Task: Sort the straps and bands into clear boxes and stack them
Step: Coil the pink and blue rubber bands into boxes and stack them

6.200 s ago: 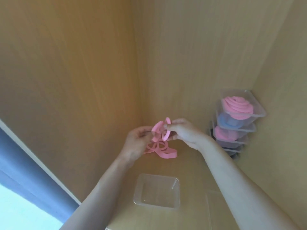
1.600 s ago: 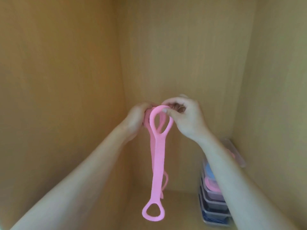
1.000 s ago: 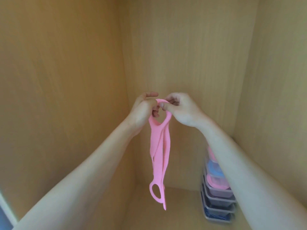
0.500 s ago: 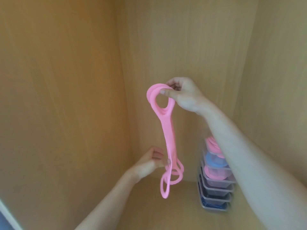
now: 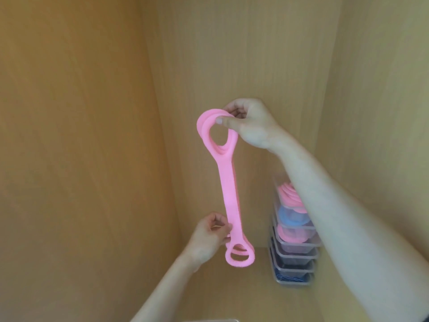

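Observation:
A bunch of pink straps (image 5: 228, 194), each with a loop at both ends, hangs straight down in front of the wooden back wall. My right hand (image 5: 249, 123) pinches the upper loops between thumb and fingers. Lower down, my left hand (image 5: 207, 239) grips the straps just above the bottom loops. A stack of clear boxes (image 5: 293, 249) stands in the right corner of the shelf, holding coiled pink, blue and dark bands. My right forearm hides part of the stack.
Wooden walls close in on the left (image 5: 76, 135), back and right. The shelf floor (image 5: 243, 291) lies below the hands. The rim of another clear box (image 5: 209, 320) peeks in at the bottom edge.
The straps were taken off the shelf floor and raised until they hang full length. In the last second my left hand dropped from the top loops to the lower end; my right hand stays at the top.

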Demonstrator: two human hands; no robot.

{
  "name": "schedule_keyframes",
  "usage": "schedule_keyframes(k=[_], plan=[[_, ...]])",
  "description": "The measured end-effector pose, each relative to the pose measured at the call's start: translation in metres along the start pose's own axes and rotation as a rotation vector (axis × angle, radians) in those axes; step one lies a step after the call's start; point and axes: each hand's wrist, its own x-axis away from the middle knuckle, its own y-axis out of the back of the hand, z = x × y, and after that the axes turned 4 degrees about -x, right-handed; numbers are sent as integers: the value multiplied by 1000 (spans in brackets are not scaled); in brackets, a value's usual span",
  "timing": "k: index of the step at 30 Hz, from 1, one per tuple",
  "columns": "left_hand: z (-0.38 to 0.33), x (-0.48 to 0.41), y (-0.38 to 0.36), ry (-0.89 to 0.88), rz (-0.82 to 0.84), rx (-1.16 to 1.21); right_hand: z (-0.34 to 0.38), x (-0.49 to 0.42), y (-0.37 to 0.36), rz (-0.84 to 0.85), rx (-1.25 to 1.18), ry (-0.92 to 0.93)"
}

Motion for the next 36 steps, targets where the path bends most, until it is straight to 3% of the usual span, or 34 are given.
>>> schedule_keyframes(k=[8,16,22,25,31,36], plan=[[0,-10,18,-151,-140,-205,8,1,-5,56,-38,28],[-12,-11,30,-109,-148,-16,16,-11,-1,24,-62,26],[-27,0,36,-124,33,-65,-5,-20,5,-31,-131,-125],[-42,0,38,-89,115,33,-15,-21,6,-44,-177,-151],[-72,-11,31,-52,119,-1,-18,-24,8,-64,-179,-166],[-80,-3,48,-98,60,-53,-45,-21,19,-214,-81,-301]])
